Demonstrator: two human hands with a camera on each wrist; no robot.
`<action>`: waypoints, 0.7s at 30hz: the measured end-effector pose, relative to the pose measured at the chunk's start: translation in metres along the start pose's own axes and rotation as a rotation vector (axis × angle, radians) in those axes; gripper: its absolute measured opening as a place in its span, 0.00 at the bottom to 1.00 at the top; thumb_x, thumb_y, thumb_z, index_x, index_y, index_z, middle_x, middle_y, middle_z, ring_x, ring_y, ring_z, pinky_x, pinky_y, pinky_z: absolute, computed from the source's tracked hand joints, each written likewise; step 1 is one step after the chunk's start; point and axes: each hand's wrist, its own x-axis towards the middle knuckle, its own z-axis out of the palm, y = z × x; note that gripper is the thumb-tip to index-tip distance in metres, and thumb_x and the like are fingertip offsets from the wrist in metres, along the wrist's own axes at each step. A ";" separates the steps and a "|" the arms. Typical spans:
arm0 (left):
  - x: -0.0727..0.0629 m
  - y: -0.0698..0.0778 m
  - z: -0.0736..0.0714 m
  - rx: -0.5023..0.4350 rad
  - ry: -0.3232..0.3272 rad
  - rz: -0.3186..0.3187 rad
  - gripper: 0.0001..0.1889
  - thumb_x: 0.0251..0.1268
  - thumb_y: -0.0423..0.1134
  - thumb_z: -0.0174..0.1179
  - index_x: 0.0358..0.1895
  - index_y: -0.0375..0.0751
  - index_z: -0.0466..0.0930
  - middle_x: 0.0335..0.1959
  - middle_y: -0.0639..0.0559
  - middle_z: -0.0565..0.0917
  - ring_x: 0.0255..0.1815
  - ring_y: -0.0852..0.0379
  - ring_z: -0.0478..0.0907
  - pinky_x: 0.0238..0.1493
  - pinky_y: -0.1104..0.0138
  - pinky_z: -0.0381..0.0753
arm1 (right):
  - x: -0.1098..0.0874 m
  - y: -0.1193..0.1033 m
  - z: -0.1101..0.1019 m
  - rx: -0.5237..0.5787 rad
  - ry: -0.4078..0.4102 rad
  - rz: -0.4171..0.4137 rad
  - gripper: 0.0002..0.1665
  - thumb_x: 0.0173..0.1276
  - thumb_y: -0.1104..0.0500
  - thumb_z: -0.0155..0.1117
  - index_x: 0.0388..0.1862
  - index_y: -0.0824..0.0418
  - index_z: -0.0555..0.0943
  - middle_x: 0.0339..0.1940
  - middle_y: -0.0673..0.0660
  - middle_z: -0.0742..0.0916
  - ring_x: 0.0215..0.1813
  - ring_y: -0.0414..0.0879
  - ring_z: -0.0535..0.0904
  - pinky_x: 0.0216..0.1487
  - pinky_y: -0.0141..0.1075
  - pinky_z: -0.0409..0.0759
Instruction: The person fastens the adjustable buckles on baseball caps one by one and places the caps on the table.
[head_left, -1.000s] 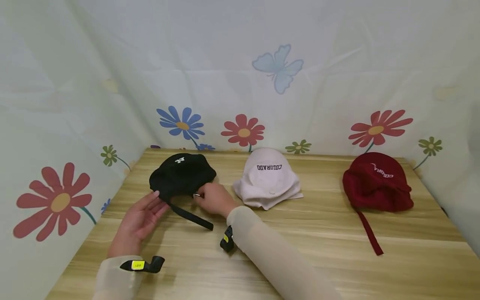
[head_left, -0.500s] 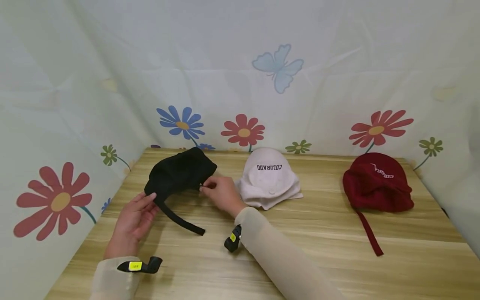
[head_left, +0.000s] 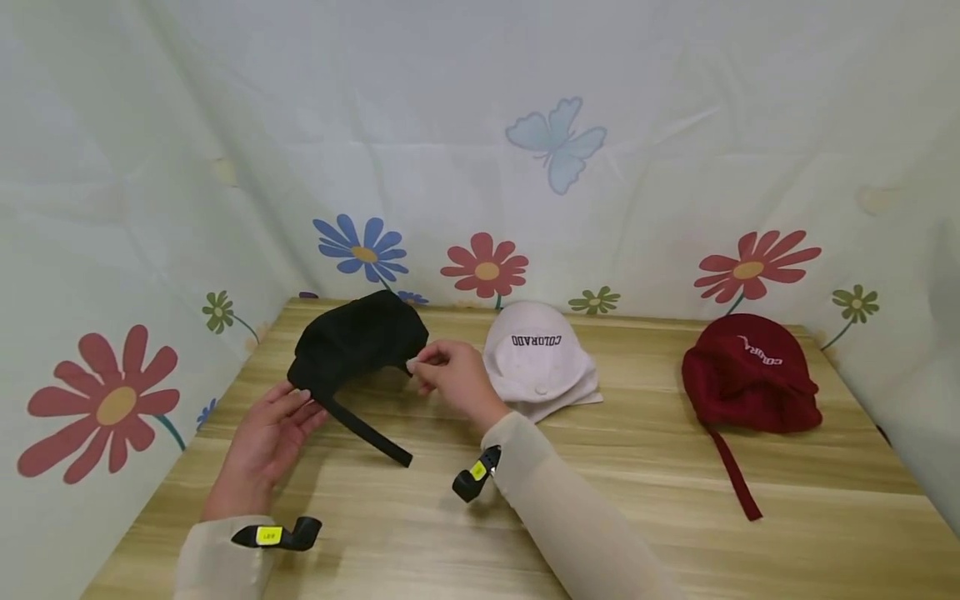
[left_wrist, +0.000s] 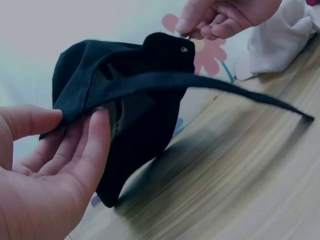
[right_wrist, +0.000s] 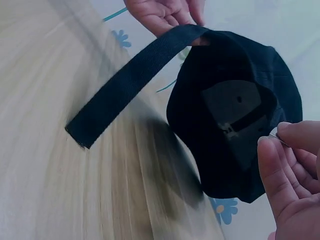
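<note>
A black baseball cap [head_left: 358, 337] is held tilted over the left part of the table, its hollow inside facing the right wrist camera. My left hand [head_left: 266, 437] pinches its back edge at the root of the loose strap [right_wrist: 132, 80], thumb outside. The strap hangs toward me, its free end unfastened. On the cap's other side, my right hand [head_left: 459, 379] pinches a small metal buckle [right_wrist: 276, 135] between thumb and index finger. A round metal eyelet [left_wrist: 184, 49] shows near that edge in the left wrist view.
To the right of the black cap lies a white cap [head_left: 536, 362] lettered COLORADO. Farther right rests a dark red cap [head_left: 750, 379] with its strap [head_left: 735, 475] trailing forward. A flower-printed cloth [head_left: 652, 175] rises behind the wooden table [head_left: 600, 475].
The black cap has turned and lifted so its white logo no longer shows. My right hand has shifted right and slightly up with the buckle; my left hand moved slightly left.
</note>
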 end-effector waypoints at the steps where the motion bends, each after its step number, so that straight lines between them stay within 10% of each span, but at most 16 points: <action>1: 0.000 0.000 0.001 -0.025 -0.019 0.005 0.16 0.75 0.24 0.38 0.48 0.41 0.77 0.40 0.48 0.87 0.41 0.52 0.86 0.47 0.62 0.85 | -0.001 -0.001 -0.001 0.015 0.006 0.002 0.07 0.62 0.52 0.71 0.32 0.54 0.82 0.28 0.59 0.87 0.26 0.47 0.85 0.36 0.49 0.83; 10: 0.000 0.007 0.019 0.006 -0.005 0.013 0.25 0.74 0.23 0.43 0.68 0.50 0.57 0.46 0.50 0.85 0.46 0.49 0.86 0.47 0.60 0.85 | -0.005 -0.006 -0.005 0.127 0.041 -0.015 0.10 0.60 0.54 0.72 0.35 0.57 0.83 0.29 0.62 0.86 0.28 0.54 0.84 0.36 0.39 0.86; 21: 0.001 0.008 0.027 0.057 0.240 0.076 0.09 0.66 0.24 0.55 0.37 0.38 0.84 0.34 0.50 0.85 0.37 0.54 0.88 0.40 0.68 0.85 | -0.005 -0.005 -0.004 0.132 0.029 -0.049 0.14 0.63 0.58 0.70 0.48 0.55 0.84 0.34 0.63 0.86 0.27 0.51 0.84 0.36 0.38 0.86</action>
